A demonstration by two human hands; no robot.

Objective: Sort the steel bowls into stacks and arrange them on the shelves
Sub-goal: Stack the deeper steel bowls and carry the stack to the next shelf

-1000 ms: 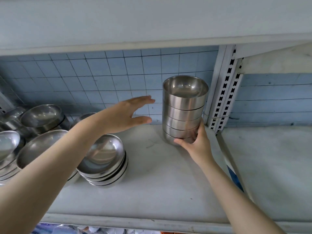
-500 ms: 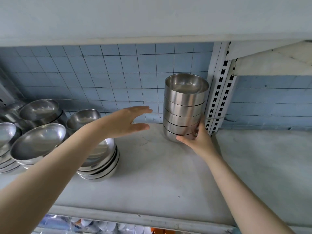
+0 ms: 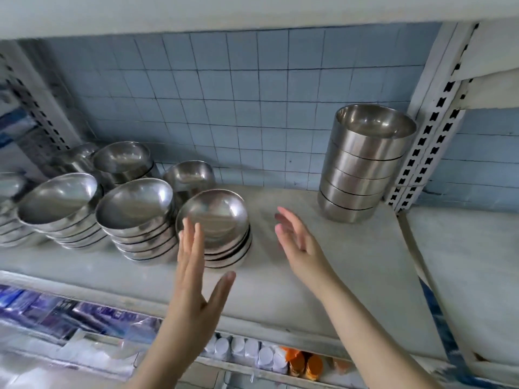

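A tall stack of straight-sided steel bowls (image 3: 362, 167) stands at the back right of the white shelf (image 3: 323, 270), beside the slotted upright. Several stacks of wide shallow steel bowls fill the shelf's left half; the nearest stack (image 3: 219, 228) sits just behind my left hand (image 3: 193, 279). My left hand is open, fingers spread, held in front of that stack without touching it. My right hand (image 3: 300, 245) is open too, palm turned left, hovering over bare shelf between the shallow stack and the tall stack.
More shallow bowl stacks (image 3: 137, 217) (image 3: 61, 209) and smaller deep bowls (image 3: 123, 161) crowd the left. A slotted white upright (image 3: 427, 141) divides this bay from the right one. Packets and small white and orange items (image 3: 280, 360) lie on the shelf below.
My right hand has let go of the tall stack and pulled back toward me. My left hand has drawn back and lowered. The view has shifted left and down.
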